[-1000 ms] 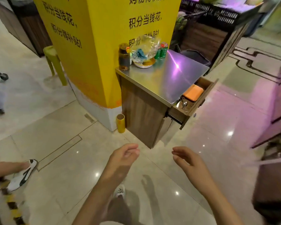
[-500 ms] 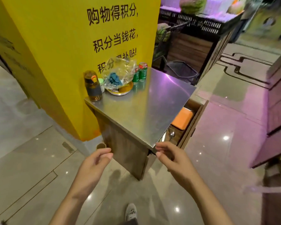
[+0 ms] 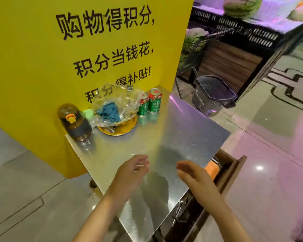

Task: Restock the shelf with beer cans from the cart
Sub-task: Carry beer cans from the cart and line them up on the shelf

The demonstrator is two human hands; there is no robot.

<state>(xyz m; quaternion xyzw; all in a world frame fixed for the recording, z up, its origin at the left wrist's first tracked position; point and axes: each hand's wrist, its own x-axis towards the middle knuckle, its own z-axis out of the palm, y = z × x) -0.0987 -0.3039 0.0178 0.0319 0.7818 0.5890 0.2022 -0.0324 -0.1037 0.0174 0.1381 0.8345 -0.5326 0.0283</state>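
i'm looking down over a steel-topped table (image 3: 173,137) pushed against a yellow pillar (image 3: 33,58) printed with large black chinese characters. both of my hands are held out above the near part of the tabletop, empty. my left hand (image 3: 131,170) has its fingers loosely curled and relaxed, holding nothing. my right hand (image 3: 194,173) is the same, fingers gently bent, palm turned toward the left hand, holding nothing. the two hands are near each other but apart.

two green and red beer cans (image 3: 150,103) stand upright, side by side and touching, at the far edge of the table close against the pillar, well apart from my hands. just to their left is a crumpled clear plastic bag (image 3: 115,103) with a blue cloth (image 3: 109,112) inside, sitting on a gold plate (image 3: 122,128). further left stands a dark brown bottle (image 3: 74,122) with an orange clip on its lid, and a small pale green lid (image 3: 87,113) shows between bottle and bag.

on the right side of the table a wooden drawer (image 3: 234,168) is pulled open, with something orange (image 3: 212,169) inside. beyond the table a dark plastic shopping basket (image 3: 213,95) sits on the floor, and watermelons (image 3: 241,6) lie on a black display stand (image 3: 252,35) behind it.
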